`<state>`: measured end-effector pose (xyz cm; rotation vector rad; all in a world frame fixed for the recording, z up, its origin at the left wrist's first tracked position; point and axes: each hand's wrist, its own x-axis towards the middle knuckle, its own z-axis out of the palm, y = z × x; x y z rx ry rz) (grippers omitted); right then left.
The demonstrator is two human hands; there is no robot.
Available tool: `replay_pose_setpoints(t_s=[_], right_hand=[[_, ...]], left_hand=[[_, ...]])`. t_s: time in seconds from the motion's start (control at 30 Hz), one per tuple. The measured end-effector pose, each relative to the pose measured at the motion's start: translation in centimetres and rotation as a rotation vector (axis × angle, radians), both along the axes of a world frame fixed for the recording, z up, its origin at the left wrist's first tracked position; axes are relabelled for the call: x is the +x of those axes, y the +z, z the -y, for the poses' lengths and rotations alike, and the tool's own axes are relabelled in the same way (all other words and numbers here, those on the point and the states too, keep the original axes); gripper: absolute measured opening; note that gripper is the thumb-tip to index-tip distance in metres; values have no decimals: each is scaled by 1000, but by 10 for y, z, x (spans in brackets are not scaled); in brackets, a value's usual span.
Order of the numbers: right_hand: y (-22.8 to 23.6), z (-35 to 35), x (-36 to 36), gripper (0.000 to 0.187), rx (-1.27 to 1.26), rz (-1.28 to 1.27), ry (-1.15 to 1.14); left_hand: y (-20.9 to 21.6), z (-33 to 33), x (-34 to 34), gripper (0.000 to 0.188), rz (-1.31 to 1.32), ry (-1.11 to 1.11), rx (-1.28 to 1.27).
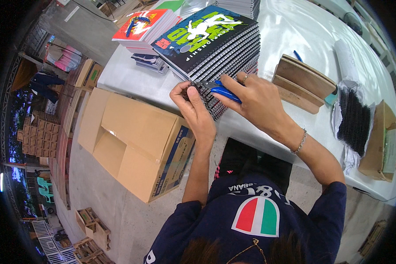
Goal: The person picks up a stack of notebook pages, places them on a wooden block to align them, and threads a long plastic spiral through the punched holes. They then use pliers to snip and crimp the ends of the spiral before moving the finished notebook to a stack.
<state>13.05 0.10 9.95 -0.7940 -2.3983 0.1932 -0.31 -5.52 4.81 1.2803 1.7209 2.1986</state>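
My right hand (259,97) grips a pair of pliers with blue handles (226,93). Their dark jaws point left, at the near corner of a tall stack of spiral-bound notebooks (213,37). At that same corner my left hand (197,112) is curled, thumb and forefinger closed around the end of a notebook's black wire spiral. The top notebook has a dark cover with a white player figure and green and blue lettering. Exactly what the jaws touch is too small to make out.
Left of the stack sit orange-covered books (141,22). A wooden stand (301,83), a blue pen (298,56) and a bundle of black spirals (354,119) lie on the white table (314,33) to the right. A large cardboard box (134,141) stands against its left side.
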Motion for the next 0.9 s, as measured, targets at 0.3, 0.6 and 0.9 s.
replay_pose_setpoints(t_s=[0.3,0.6,0.9], right_hand=[[-4,-1,10,35,196,-118,-13],[-10,0,1,35,90,-77,5],[-15,3,9,36,148,-107,-23]], left_hand=[[-1,-2,1,37,145,-10,35],[-6,-4,1,37,69,-22,52],[-6,-2,2,38,166,-65,74]])
